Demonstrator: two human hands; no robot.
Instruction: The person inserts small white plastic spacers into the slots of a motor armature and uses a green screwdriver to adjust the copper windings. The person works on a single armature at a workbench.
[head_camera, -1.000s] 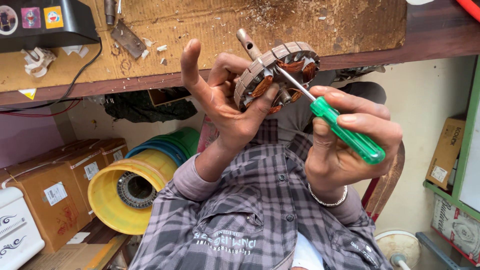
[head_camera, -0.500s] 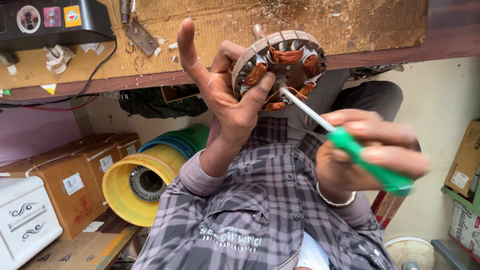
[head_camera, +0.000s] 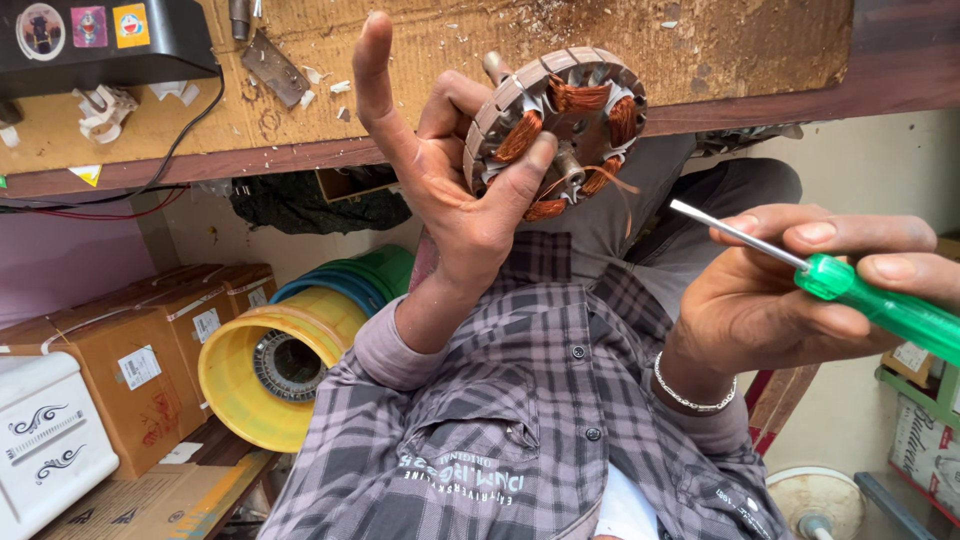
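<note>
Here the right hand (head_camera: 790, 300) is closed around a green-handled screwdriver (head_camera: 845, 290), its tip clear of the motor stator (head_camera: 560, 130). The left hand (head_camera: 450, 190) grips that copper-wound stator, index finger raised. Beyond, brown cartons (head_camera: 130, 350) carry white labels; stickers, perhaps three, mark a black box (head_camera: 100, 40).

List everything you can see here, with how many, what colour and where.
motor stator: one, grey with copper windings, top centre, in left hand
screwdriver: one, green handle, right
workbench: one, brown, littered, top
black box: one, stickered, top left
cardboard boxes: several, brown, left
tubs: stacked, yellow, blue, green, lower left
white case: one, bottom left
bracelet: one, silver, right wrist
left hand: grips stator
right hand: holds screwdriver
</note>
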